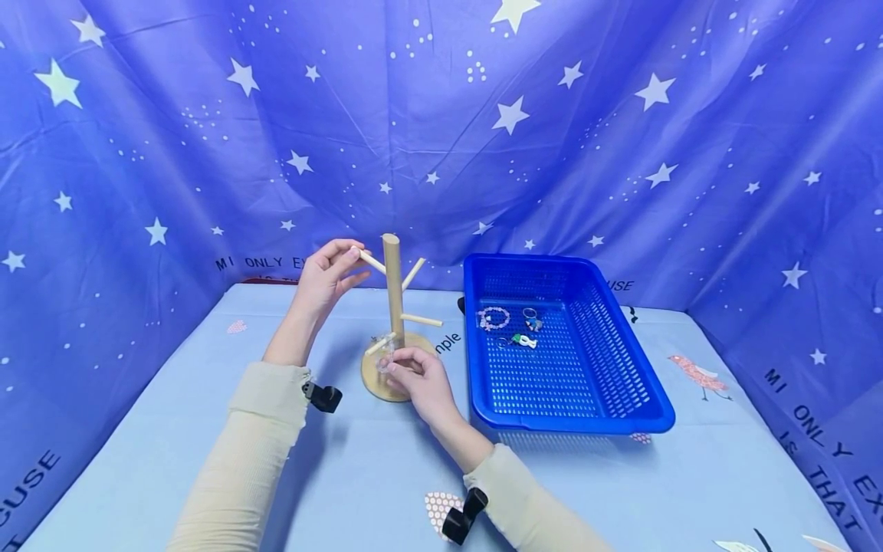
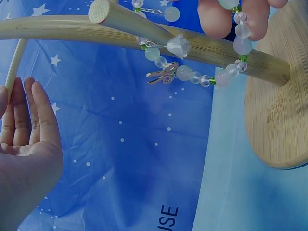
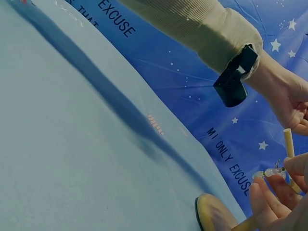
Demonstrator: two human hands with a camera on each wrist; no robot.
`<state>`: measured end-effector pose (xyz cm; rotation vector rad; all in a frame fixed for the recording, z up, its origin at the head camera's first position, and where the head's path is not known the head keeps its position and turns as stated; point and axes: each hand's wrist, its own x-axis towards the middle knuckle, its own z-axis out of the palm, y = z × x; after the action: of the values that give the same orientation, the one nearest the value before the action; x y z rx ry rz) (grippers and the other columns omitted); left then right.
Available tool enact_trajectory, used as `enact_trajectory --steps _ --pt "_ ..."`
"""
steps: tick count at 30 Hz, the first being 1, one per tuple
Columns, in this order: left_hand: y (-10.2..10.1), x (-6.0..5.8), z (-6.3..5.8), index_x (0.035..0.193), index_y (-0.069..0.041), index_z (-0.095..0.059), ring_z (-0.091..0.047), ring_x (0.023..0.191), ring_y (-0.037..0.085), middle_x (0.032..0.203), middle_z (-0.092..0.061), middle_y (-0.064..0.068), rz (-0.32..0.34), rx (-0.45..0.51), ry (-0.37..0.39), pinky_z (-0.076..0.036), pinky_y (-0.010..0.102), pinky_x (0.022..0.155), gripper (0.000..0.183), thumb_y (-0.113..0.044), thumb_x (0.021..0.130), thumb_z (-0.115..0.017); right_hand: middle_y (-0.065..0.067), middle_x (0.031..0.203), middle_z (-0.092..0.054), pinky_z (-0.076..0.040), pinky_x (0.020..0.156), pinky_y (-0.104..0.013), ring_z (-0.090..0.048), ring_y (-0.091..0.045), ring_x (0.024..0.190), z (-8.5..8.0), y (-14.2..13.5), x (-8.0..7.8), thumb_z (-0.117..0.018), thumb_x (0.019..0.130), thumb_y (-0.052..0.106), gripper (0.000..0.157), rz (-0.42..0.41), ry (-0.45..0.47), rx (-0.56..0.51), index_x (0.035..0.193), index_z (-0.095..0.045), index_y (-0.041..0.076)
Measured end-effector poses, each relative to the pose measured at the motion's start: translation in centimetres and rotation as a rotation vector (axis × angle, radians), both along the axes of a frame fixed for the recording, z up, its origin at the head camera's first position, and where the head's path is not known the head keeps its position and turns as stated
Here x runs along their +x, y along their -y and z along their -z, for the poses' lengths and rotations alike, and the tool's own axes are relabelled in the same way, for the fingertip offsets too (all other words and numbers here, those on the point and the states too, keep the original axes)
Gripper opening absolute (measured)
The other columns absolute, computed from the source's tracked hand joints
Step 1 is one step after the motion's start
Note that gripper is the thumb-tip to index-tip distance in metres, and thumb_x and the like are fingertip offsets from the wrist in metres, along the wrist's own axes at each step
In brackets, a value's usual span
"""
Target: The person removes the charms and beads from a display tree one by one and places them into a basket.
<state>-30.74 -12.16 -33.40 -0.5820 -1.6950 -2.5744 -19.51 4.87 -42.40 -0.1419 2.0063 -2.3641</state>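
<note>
A wooden peg stand [image 1: 392,276] with a round base [image 2: 269,115] stands upright on the table. My left hand [image 1: 324,277] pinches the end of its upper left peg [image 1: 373,261] between thumb and fingers. At the lower front peg [image 2: 130,21], my right hand [image 1: 424,379] grips a beaded bracelet [image 2: 195,76] of pale, clear and green beads with a flower and a bow charm. The peg appears to pass through the bracelet's loop. Fingertips of the right hand show behind the beads in the left wrist view.
Right of the stand sits a blue plastic basket [image 1: 576,424]. Inside lie a pink beaded bracelet [image 1: 508,317], a green-and-white keychain [image 1: 526,342] and another small keychain [image 1: 533,323]. Two more pegs [image 1: 422,320] stick out from the stand's right side. A starry blue curtain [image 1: 441,100] hangs behind.
</note>
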Motion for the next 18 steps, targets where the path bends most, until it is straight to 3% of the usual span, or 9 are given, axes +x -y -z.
enact_trajectory --steps 12,18 --pt "0.0 0.0 0.0 0.097 -0.012 -0.064 -0.066 0.087 0.010 0.091 -0.068 -0.001 -0.004 -0.005 -0.003 -0.055 0.028 0.080 0.008 -0.013 0.094 -0.057 -0.029 0.108 -0.063 -0.054 0.083 -0.041 -0.065 -0.036 0.097 -0.8 0.4 0.9 -0.060 0.089 0.001 0.023 -0.112 -0.052 0.030 0.108 -0.056 -0.011" --pt "0.1 -0.1 0.1 0.097 -0.012 -0.064 -0.066 0.088 0.010 0.092 -0.068 -0.001 0.000 -0.006 0.003 -0.055 0.028 0.080 0.008 -0.013 0.093 -0.057 -0.028 0.106 -0.064 -0.054 0.081 -0.040 -0.068 -0.029 0.093 -1.2 0.6 1.3 -0.060 0.089 0.001 0.021 -0.141 -0.065 0.042 0.107 -0.057 -0.010"
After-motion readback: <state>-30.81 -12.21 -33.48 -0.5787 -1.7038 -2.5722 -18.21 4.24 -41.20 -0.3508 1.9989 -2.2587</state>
